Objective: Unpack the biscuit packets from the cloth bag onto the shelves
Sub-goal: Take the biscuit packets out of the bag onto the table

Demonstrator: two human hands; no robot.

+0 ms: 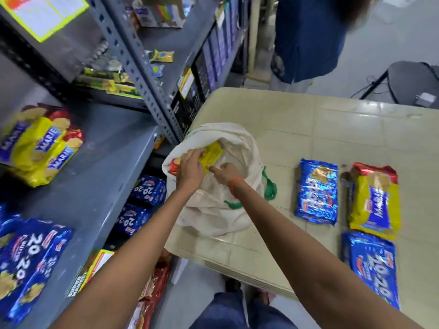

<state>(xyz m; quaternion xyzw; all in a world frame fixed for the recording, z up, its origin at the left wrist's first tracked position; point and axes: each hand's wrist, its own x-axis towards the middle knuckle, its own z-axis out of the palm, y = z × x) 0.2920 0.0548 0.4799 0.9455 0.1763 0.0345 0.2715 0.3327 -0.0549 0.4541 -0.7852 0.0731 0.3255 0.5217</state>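
Starting at the left, I am seeing the grey metal shelf (99, 176) carrying a heap of yellow Marie packets (40, 146) toward its back and a heap of blue 20-20 packets (28, 264) at its near end. More blue packets (142, 205) are lying on the lower level beneath the shelf edge.

Moving right, the cloth bag (218, 210) is sitting on the near left corner of the cream table (308, 122), just beside the shelf upright, its mouth gaping upward and its green handles (268, 188) spilling to the right. Both my arms are reaching into that mouth. My left hand (190, 172) is lying over a yellow biscuit packet (212, 154) inside the bag; its fingers are curling down over the packet's near left edge, clamped on it, with the red end of the packet showing just left of the knuckles. My right hand (224, 173), with a red thread at the wrist, is coming in from the right; its fingertips are touching the packet's lower right edge, but I cannot tell whether they are pinching it or only resting there. The packet is lying between the two hands, mostly beyond the fingers.

Further right on the table, well apart from the bag, a blue packet (317, 192) is lying beside a yellow Marie packet (374, 200), with another blue 20-20 packet (371, 267) nearer me.
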